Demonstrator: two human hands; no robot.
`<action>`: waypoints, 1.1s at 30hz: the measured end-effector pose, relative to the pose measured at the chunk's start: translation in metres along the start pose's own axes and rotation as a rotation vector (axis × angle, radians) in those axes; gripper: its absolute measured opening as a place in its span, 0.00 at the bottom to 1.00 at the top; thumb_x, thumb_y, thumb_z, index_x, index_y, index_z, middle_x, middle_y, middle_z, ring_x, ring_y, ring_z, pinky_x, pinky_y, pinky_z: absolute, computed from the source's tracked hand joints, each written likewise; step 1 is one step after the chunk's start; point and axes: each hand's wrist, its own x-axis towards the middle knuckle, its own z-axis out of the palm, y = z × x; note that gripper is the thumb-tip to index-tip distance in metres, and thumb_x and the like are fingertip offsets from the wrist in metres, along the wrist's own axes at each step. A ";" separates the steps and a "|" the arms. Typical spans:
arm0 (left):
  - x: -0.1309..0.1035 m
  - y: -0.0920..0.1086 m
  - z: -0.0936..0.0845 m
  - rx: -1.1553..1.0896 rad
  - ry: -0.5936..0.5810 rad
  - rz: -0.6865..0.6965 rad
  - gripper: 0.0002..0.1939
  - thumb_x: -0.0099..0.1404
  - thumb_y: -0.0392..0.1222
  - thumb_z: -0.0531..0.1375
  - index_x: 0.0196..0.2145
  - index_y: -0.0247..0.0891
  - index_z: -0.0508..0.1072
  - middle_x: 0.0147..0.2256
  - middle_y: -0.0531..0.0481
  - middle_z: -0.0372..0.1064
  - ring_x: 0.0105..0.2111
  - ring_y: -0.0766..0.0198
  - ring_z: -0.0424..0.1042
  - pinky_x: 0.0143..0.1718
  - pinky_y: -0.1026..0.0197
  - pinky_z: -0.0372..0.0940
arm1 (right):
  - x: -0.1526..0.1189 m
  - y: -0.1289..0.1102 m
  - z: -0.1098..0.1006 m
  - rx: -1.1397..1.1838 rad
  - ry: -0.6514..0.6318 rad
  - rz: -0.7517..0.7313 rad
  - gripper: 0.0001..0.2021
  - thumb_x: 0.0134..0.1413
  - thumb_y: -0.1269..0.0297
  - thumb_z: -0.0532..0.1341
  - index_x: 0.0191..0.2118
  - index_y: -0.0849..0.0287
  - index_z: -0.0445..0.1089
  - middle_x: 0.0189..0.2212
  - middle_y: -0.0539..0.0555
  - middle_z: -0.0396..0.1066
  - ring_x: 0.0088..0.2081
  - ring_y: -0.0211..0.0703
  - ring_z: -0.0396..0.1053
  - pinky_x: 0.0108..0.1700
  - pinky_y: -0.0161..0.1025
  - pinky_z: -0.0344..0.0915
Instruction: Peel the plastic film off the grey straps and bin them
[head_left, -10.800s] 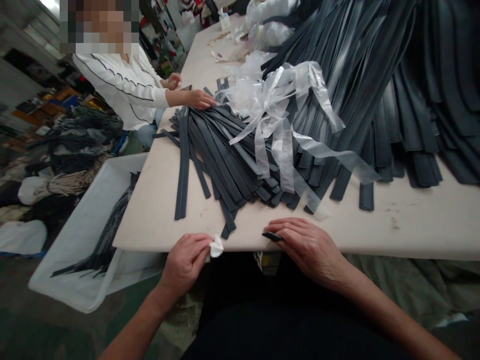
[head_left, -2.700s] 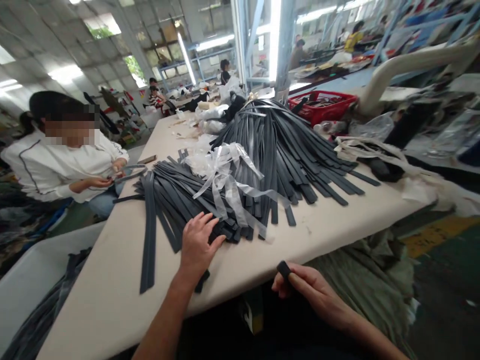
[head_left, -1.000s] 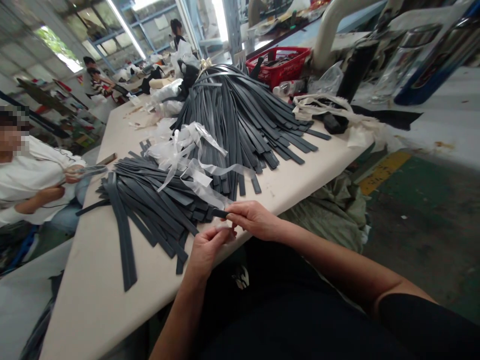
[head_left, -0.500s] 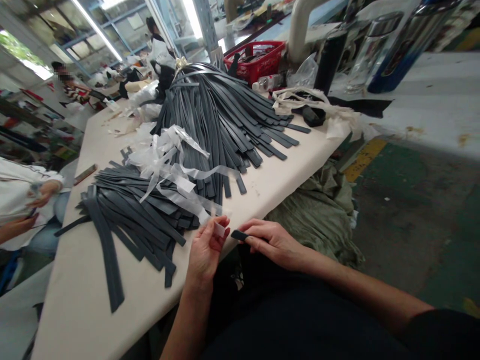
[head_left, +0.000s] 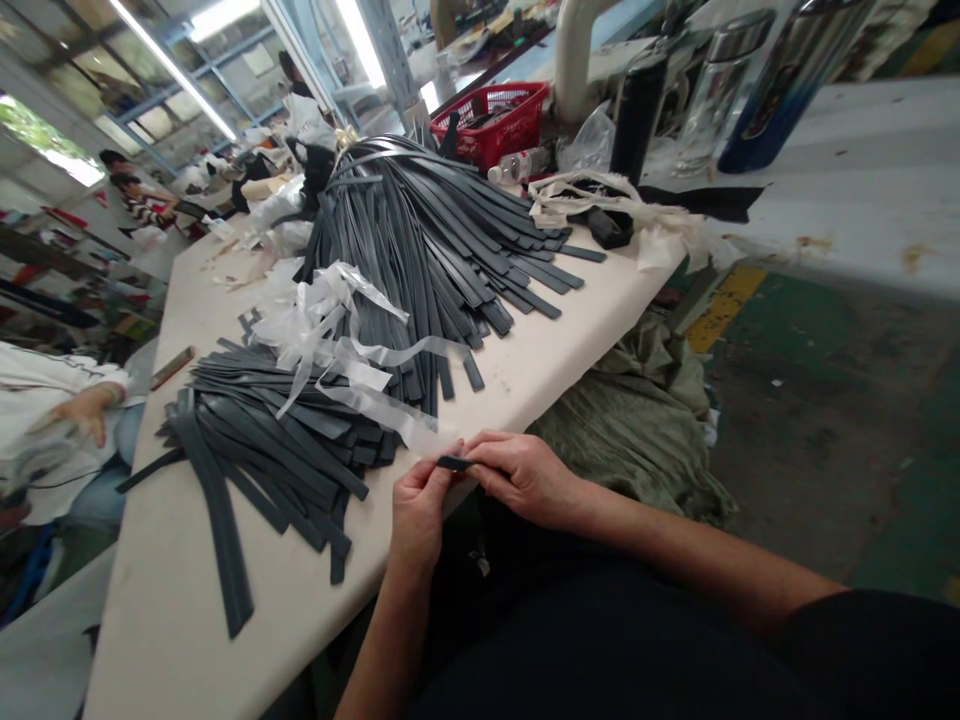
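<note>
Just off the table's front edge, my two hands meet at a short dark grey strip [head_left: 454, 463]. My right hand [head_left: 534, 478] grips it between thumb and fingers, and most of its length is hidden. The strip's near end is pinched by my left hand [head_left: 420, 510]. White translucent tape [head_left: 390, 408] trails from a tangled heap toward my left fingers; whether they also hold it, I cannot tell. Left of my hands lies a pile of dark grey strips [head_left: 277, 430], one long strip hanging toward the front. Behind it fans a larger bundle of similar strips [head_left: 420, 230], tied at the top.
On the pale table [head_left: 172, 600] stand a red basket [head_left: 517, 125] and a plastic bottle [head_left: 517, 166] at the back. Drinking bottles [head_left: 772, 100] stand on the right-hand surface. Green cloth [head_left: 622, 420] lies below the edge. A person in white [head_left: 60, 400] sits at left.
My left hand has moved to the strip's end and closed on it; before, its fingers held a white piece apart from the strip. My right hand has shifted slightly left.
</note>
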 end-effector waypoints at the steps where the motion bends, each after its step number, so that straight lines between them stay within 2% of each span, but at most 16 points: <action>1: 0.001 0.000 0.001 -0.010 0.028 0.012 0.15 0.51 0.47 0.74 0.33 0.34 0.82 0.37 0.43 0.81 0.39 0.56 0.79 0.43 0.59 0.73 | -0.002 -0.001 -0.003 0.007 0.003 0.011 0.11 0.66 0.68 0.55 0.42 0.60 0.75 0.41 0.57 0.76 0.43 0.44 0.74 0.48 0.39 0.69; 4: 0.005 0.003 0.004 -0.127 0.083 0.003 0.16 0.46 0.48 0.76 0.26 0.34 0.80 0.28 0.47 0.79 0.28 0.63 0.77 0.34 0.64 0.72 | -0.011 -0.004 -0.011 0.013 0.023 0.083 0.11 0.66 0.67 0.54 0.40 0.60 0.75 0.38 0.57 0.75 0.39 0.43 0.73 0.44 0.38 0.69; 6: 0.007 0.005 0.007 -0.211 0.094 -0.012 0.17 0.44 0.49 0.77 0.24 0.35 0.78 0.25 0.50 0.77 0.25 0.66 0.76 0.31 0.65 0.71 | -0.017 -0.004 -0.014 0.011 0.030 0.127 0.12 0.66 0.66 0.54 0.37 0.60 0.75 0.34 0.55 0.74 0.35 0.42 0.72 0.40 0.37 0.68; 9: 0.008 0.006 0.011 -0.276 0.101 -0.028 0.19 0.43 0.50 0.77 0.25 0.35 0.78 0.27 0.50 0.78 0.27 0.65 0.77 0.33 0.64 0.72 | -0.024 -0.003 -0.016 -0.012 0.043 0.149 0.11 0.66 0.66 0.55 0.36 0.60 0.74 0.32 0.54 0.73 0.33 0.41 0.71 0.37 0.36 0.67; 13: 0.008 0.001 0.016 -0.279 0.101 -0.023 0.17 0.45 0.48 0.76 0.29 0.36 0.79 0.33 0.47 0.80 0.32 0.62 0.79 0.36 0.62 0.73 | -0.025 -0.002 -0.012 -0.063 0.061 0.128 0.11 0.66 0.67 0.54 0.37 0.60 0.73 0.34 0.56 0.74 0.35 0.42 0.72 0.39 0.37 0.68; 21: 0.008 -0.005 0.024 -0.260 0.047 -0.012 0.18 0.47 0.50 0.76 0.30 0.36 0.80 0.33 0.47 0.80 0.33 0.61 0.79 0.38 0.61 0.73 | -0.023 -0.006 -0.011 -0.193 0.048 0.124 0.10 0.66 0.68 0.54 0.38 0.61 0.73 0.36 0.57 0.75 0.37 0.43 0.73 0.40 0.37 0.69; 28: 0.006 -0.009 0.027 -0.266 0.043 -0.015 0.16 0.48 0.48 0.75 0.31 0.36 0.80 0.33 0.47 0.80 0.34 0.63 0.79 0.39 0.62 0.73 | -0.028 -0.003 -0.006 -0.483 0.026 0.067 0.11 0.68 0.68 0.53 0.37 0.62 0.72 0.37 0.59 0.75 0.36 0.44 0.73 0.35 0.36 0.66; 33: 0.005 -0.010 0.025 -0.281 0.093 -0.055 0.18 0.44 0.48 0.77 0.29 0.36 0.80 0.33 0.48 0.80 0.33 0.63 0.79 0.40 0.63 0.73 | -0.025 0.004 -0.007 -0.417 0.053 0.118 0.10 0.67 0.67 0.55 0.37 0.60 0.72 0.37 0.58 0.75 0.37 0.43 0.73 0.37 0.34 0.67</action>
